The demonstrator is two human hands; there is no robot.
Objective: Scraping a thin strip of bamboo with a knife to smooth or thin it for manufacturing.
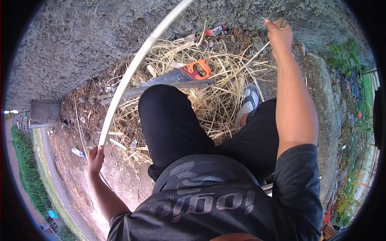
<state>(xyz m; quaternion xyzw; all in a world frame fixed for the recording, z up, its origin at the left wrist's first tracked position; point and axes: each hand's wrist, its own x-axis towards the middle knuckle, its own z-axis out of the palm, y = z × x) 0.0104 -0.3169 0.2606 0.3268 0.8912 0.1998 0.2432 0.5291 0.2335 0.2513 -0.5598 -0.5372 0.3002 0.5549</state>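
My left hand (pixel 95 157) grips the near end of a long pale strip (pixel 136 62) that curves up and away past the top of the view. My right hand (pixel 279 34) is stretched forward at the upper right, closed around a thin knife-like tool whose light handle end shows above the fist. I sit with my black-clad knees (pixel 169 120) bent over a heap of pale shavings (pixel 217 92). The strip's far end is out of view.
A hand saw with an orange handle (pixel 195 69) lies on the shavings beside some flat grey slats (pixel 161 89). A grey shoe (pixel 248 103) rests on the shavings. A rough concrete wall (pixel 100 32) stands ahead, greenery (pixel 345 56) to the right.
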